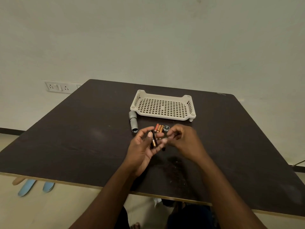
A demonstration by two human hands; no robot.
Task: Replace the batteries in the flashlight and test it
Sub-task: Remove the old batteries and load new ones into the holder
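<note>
Above a dark table (82,129), the left hand (142,149) is cupped palm-up and grips a black battery holder (153,140) with a copper-ended cell in it, thumb pressed on top. Just to its right, the right hand (183,138) curls its fingers near the holder's end; what they pinch, if anything, is blurred, so I cannot tell. Just beyond the fingertips lie three orange batteries (159,128) side by side, with a round cap (166,127) beside them. Farther left of these lies the silver flashlight body (133,121), its open end toward the person. Beyond everything sits a perforated cream tray (163,106), holding nothing.
</note>
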